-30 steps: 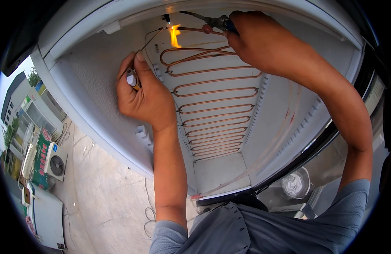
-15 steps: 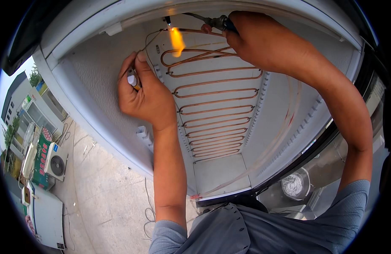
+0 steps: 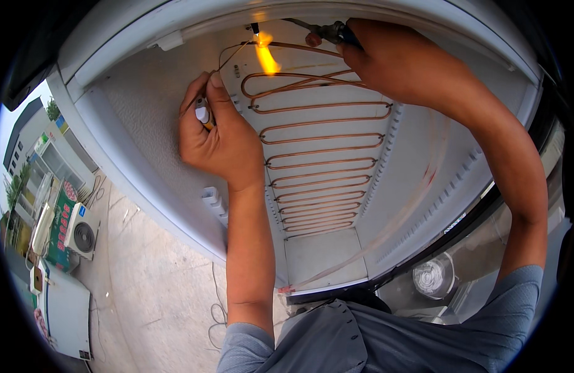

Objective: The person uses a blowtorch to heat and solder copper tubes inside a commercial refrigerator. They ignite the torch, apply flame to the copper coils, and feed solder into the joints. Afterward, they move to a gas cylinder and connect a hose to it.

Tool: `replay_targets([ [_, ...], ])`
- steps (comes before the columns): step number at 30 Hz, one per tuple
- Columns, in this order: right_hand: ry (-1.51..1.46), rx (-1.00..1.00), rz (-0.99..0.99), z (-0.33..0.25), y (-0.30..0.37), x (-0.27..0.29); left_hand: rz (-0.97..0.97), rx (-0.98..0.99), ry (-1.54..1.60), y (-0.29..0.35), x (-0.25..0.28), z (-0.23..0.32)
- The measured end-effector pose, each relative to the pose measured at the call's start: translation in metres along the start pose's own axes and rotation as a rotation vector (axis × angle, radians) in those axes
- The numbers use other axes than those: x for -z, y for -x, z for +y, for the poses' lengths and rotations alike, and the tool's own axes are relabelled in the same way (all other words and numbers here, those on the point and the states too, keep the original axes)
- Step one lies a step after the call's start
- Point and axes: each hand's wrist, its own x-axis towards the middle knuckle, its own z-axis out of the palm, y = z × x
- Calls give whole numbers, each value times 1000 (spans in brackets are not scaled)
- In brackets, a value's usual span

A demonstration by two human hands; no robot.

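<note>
My right hand point(image 3: 393, 65) is closed round the handle of a gas torch point(image 3: 329, 31) at the top of a white fridge cabinet. Its thin neck runs left to a dark nozzle point(image 3: 255, 28), from which a yellow flame point(image 3: 268, 57) streams downward. My left hand point(image 3: 223, 140), lower and to the left, pinches a thin brazing rod point(image 3: 235, 56) between thumb and forefinger. The rod's upper end reaches the flame beside a copper pipe point(image 3: 299, 47). Tucked in my left palm is a small white and orange lighter-like object point(image 3: 203, 114), partly hidden by the fingers.
Rows of bent copper tubing point(image 3: 324, 119) line the cabinet's back wall. A clear hose point(image 3: 386, 231) hangs down the right side. Outside at left are an outdoor air-conditioner unit point(image 3: 82, 231) and a white cabinet point(image 3: 66, 311). A clear bucket point(image 3: 447, 273) stands at lower right.
My left hand and the rod have shifted slightly right, and the rod's tip now meets the flame. The torch has also shifted slightly right, as has the tubing in view.
</note>
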Motion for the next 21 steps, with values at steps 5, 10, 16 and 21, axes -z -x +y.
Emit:
replay_targets([
  [5,16,-5,0,-4,1,2,-7,-36,-16,-1,1,-1],
  [10,15,21,6,-1,-1,1,-6,1,0,-1,0,2],
  [16,27,27,14,-1,0,3,-4,11,12,0,1,3],
  [21,36,27,34,-2,2,3,-32,-39,-31,-2,1,1],
])
